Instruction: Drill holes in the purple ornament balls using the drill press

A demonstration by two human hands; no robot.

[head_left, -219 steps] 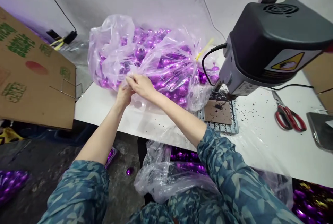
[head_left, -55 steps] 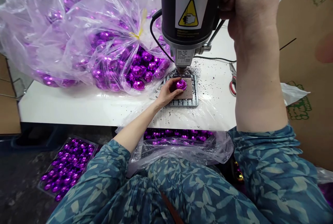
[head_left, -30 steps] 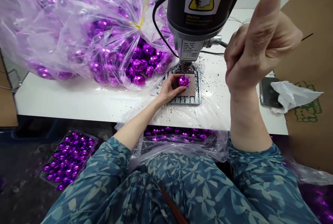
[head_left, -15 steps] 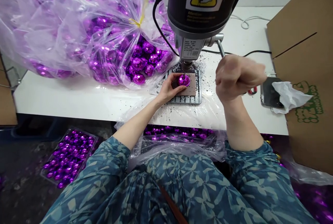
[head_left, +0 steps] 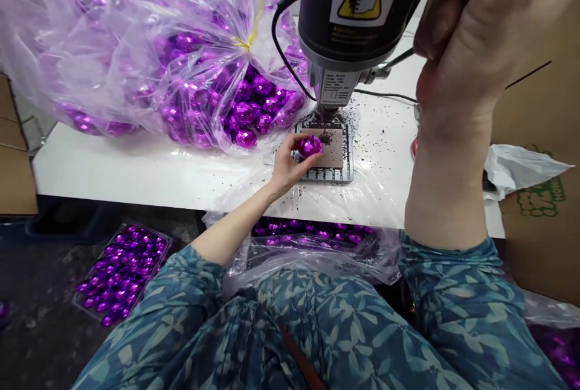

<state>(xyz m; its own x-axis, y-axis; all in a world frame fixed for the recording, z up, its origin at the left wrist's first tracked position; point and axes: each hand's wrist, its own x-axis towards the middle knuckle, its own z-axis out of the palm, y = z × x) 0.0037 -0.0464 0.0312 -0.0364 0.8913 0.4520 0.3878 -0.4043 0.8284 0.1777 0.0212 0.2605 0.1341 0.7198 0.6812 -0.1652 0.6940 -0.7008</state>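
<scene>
Between the thumb and fingers of my left hand [head_left: 289, 163] is a shiny purple faceted ball [head_left: 310, 147], held at the left part of a brown square pad [head_left: 334, 157]. The pad lies on the slotted metal base [head_left: 347, 166] of a drill press [head_left: 357, 22]. The drill bit [head_left: 325, 126] stands above the pad, to the right of the ball. High at the right and close to the camera, my right hand [head_left: 484, 28] is curled round the end of the drill press lever [head_left: 399, 60]; its grip end is hidden in the fingers.
A tied clear bag [head_left: 190, 82] of purple balls fills the table's left back. Dark shavings lie round the base. Below the table edge sits plastic-lined stock of balls [head_left: 312, 232]; a tray of balls [head_left: 122, 275] is lower left. A cardboard box [head_left: 534, 124] and white tissue [head_left: 521, 169] stand right.
My right hand has risen towards the camera with the lever. My left hand has drawn the ball left, out from under the drill bit, which now shows above the pad.
</scene>
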